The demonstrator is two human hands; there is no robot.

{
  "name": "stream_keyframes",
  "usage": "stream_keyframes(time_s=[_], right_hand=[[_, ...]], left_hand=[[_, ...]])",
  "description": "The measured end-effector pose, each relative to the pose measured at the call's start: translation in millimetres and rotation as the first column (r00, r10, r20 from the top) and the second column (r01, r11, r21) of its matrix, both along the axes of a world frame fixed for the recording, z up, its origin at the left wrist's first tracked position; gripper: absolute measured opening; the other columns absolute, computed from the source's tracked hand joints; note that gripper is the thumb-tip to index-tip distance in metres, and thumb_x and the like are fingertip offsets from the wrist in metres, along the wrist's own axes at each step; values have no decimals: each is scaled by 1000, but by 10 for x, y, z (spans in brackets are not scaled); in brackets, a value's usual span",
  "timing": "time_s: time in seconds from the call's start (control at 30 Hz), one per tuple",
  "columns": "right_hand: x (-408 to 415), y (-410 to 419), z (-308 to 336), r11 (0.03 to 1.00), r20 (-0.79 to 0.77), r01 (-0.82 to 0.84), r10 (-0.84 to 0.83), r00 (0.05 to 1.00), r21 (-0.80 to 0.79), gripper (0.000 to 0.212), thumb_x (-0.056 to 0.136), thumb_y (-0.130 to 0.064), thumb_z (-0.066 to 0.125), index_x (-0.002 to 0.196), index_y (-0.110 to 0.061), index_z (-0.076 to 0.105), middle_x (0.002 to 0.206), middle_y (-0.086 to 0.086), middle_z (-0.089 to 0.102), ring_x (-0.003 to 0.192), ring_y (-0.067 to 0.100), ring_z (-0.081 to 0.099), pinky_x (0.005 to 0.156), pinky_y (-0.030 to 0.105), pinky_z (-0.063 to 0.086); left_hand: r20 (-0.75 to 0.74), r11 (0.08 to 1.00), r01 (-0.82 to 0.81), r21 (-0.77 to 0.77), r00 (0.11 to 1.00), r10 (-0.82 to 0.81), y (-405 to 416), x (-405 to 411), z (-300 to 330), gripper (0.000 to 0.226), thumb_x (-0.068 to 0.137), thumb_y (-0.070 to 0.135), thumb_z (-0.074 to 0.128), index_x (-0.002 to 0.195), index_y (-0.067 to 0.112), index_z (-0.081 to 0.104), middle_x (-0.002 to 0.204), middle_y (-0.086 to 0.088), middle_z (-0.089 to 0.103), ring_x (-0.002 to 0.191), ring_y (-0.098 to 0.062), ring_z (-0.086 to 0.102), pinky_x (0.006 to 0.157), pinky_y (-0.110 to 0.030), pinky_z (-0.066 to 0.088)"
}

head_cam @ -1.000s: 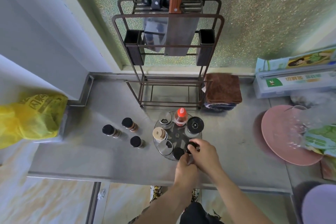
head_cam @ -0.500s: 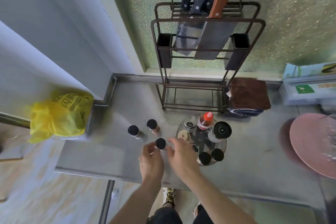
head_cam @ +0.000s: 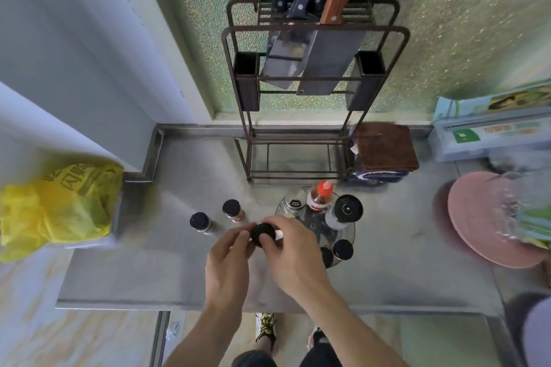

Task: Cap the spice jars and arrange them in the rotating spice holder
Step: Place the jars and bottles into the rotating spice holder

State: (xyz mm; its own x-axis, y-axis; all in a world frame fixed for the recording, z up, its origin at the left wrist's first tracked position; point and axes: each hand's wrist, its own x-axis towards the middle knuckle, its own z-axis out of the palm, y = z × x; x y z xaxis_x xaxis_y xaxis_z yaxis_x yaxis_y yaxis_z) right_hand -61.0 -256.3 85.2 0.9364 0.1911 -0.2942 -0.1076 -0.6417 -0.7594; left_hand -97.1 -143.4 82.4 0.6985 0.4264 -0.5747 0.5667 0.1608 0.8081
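Observation:
A spice jar with a black cap [head_cam: 263, 234] is held between both hands just left of the round rotating spice holder [head_cam: 348, 232]. My left hand [head_cam: 228, 262] grips the jar's body from the left. My right hand [head_cam: 293, 250] has its fingers around the black cap. The holder carries a shaker with a perforated lid [head_cam: 295, 202], a red-capped bottle [head_cam: 321, 195], a large black-topped grinder [head_cam: 346, 210] and two black-capped jars [head_cam: 343, 249] at its front. Two more black-capped jars [head_cam: 199, 222] [head_cam: 232, 209] stand on the steel counter to the left.
A brown wire knife rack [head_cam: 316, 80] with cleavers stands behind the holder. Folded brown cloths [head_cam: 384, 152] lie to its right. A pink plate [head_cam: 477, 217] and a clear glass vessel [head_cam: 512, 205] are at far right, a yellow plastic bag [head_cam: 59, 205] at far left. The counter's front edge [head_cam: 119, 304] runs below my hands.
My hands left the holder's front, moved left to the nearest loose jar on the counter and closed on it. The view has shifted left and closer.

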Motion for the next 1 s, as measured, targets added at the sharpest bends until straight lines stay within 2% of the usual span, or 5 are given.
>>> stream_keyframes(time_s=[0.13,0.4,0.67,0.9,1.0], right_hand=[[58,-728,431,984,6,159,-160,987,82,25,92,-24,69,114,-36,70,101,-20,74,89,-3,70,84,20,57],[255,-1670,278,892,-142,428,-409,901,145,33,90,-4,68,85,-36,76,89,-4,79,71,20,78,86,52,60],[345,-1863,142,895,-154,411,-387,909,176,27,89,-10,69,88,-35,77,85,-12,78,71,13,78,77,30,63],[356,-1839,-21,903,-195,396,-364,911,167,24,90,-13,68,87,-35,76,86,-14,78,70,12,78,89,47,59],[454,-1886,-63,899,-174,404,-376,910,171,22,90,-15,68,91,-35,76,90,-12,78,72,12,78,88,47,60]], left_hand=[[142,954,300,3,944,-297,-388,219,357,28,97,30,52,99,38,78,102,13,78,100,-6,72,95,-34,54],[63,698,697,166,699,-713,-1167,644,201,33,89,35,42,97,48,71,95,22,72,90,12,60,77,-16,47],[22,698,697,165,705,-709,-1229,749,38,42,83,25,41,102,37,77,109,19,75,112,-4,65,104,-33,50],[34,715,681,159,720,-693,-1240,720,-192,42,80,19,40,100,30,76,111,5,76,114,-16,67,107,-45,50],[-20,676,698,234,699,-715,-1259,699,-306,42,89,9,40,112,29,69,117,10,71,118,-13,64,99,-29,51]])
